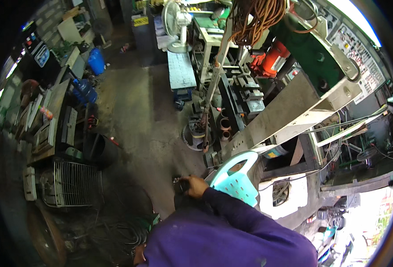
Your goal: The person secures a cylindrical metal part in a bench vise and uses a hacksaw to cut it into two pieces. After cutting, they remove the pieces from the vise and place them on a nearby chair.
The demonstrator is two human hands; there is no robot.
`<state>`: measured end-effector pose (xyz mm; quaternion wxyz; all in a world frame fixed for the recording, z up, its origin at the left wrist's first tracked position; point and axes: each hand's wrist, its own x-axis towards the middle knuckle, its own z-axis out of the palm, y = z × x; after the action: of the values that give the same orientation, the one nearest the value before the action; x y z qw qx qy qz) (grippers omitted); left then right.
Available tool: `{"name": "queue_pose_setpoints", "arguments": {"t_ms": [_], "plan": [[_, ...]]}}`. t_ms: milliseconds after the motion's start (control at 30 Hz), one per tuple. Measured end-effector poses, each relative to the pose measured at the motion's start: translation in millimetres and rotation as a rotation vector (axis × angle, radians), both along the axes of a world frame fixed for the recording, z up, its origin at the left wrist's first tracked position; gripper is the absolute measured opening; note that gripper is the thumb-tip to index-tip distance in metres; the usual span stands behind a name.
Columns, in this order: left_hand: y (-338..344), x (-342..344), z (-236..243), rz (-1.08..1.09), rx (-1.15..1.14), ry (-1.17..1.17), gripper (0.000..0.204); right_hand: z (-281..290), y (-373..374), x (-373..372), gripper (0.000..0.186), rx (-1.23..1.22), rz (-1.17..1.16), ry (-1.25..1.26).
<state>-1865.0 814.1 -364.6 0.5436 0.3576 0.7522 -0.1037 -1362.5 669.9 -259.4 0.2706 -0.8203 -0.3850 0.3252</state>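
My right hand (197,187) reaches forward from a dark purple sleeve (245,213), its fingers closed around a small dark object (184,185) whose kind I cannot make out. Just right of that hand stands a turquoise plastic chair (238,182) with holes in its back. Only a small part of my left hand (139,255) shows at the lower edge, beside my body. Its fingers are hidden, and so is anything it may hold. Dark cables or hoses (116,236) lie on the floor near it.
A large steel frame (276,122) slants across the right, with a red hydraulic jack (274,58) behind it. A wire grille (78,183) stands left. Farther off are a white fan (174,22) on a low bench (181,71) and blue water jugs (85,91).
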Motion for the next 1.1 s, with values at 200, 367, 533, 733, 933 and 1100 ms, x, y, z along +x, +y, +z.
{"name": "queue_pose_setpoints", "arguments": {"t_ms": [200,367,533,733,933,1100], "plan": [[112,72,18,-0.334,-0.243,0.293,0.052,2,53,89,0.062,0.062,-0.145,0.071],[215,167,39,-0.647,-0.200,0.255,0.048,-6,76,159,0.065,-0.097,-0.256,-0.013],[345,293,29,-0.392,-0.065,-0.042,0.036,-34,92,195,0.066,-0.112,-0.415,0.056],[514,454,8,-0.514,0.047,-0.092,0.037,-68,144,229,0.062,-0.297,-0.626,0.068],[626,606,28,-0.679,0.113,-0.138,0.041,-65,225,301,0.059,-0.402,-0.669,0.030],[672,691,34,-0.678,0.127,-0.201,0.042,-68,301,398,0.064,-0.501,-0.612,-0.033]]}}
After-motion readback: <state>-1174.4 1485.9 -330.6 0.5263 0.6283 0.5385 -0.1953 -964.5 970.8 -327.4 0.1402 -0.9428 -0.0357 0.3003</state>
